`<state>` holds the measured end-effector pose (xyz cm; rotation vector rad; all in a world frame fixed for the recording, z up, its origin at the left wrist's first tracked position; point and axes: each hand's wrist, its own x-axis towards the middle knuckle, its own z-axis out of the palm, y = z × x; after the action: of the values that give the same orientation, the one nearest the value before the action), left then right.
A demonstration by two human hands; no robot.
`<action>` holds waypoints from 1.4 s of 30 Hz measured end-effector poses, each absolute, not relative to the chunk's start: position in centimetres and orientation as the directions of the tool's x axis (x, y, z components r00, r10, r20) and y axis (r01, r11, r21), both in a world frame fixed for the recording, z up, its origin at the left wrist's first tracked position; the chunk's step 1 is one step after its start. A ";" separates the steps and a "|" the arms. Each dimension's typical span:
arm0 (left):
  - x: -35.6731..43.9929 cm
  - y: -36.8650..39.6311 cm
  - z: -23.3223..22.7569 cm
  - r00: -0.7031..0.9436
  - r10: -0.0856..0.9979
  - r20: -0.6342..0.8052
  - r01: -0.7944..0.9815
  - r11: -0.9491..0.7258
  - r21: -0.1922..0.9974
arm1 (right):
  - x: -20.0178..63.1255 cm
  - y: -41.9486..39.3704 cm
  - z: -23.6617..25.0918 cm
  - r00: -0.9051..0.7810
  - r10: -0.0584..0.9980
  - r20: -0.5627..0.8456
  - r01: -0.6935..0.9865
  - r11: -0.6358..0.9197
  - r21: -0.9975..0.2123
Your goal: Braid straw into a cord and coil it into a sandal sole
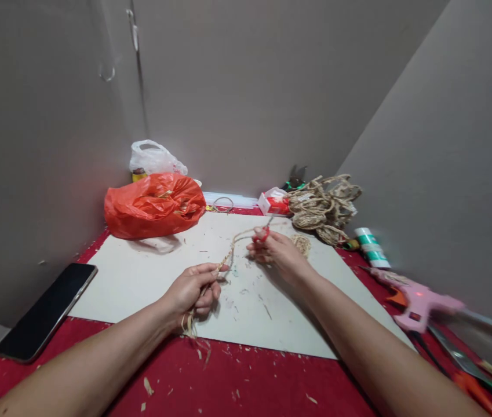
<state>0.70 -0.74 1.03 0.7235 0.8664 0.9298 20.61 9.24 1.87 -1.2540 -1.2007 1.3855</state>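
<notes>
Over the white board (141,295), my left hand (193,292) is closed around a thin straw-coloured twine cord (231,250), and frayed fibres hang out below the fist. From there the cord rises and bends right toward my right hand (278,252). That hand is closed on small red-handled scissors (263,234), whose short dark blades point up and away. Whether the right fingers also touch the cord I cannot tell. Just beyond the right hand lies a small coil of pale twine (301,245).
Bundled jute rope (324,208), a red-and-white box (274,202) and an orange plastic bag (154,205) line the back. On the right are a green-and-white roll (372,248), a pink glue gun (422,301) and large shears (458,353). A phone (48,310) lies left. Grey walls enclose the table.
</notes>
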 end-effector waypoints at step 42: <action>-1.0 0.7 1.1 0.247 0.940 -0.236 -0.480 0.330 0.813 | 18.8 5.3 1.6 -0.597 0.775 0.206 0.801 0.589 0.107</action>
<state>-1.00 0.72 1.08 0.6831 0.8182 1.0781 18.79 5.30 1.59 -1.3357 -2.6752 -0.2843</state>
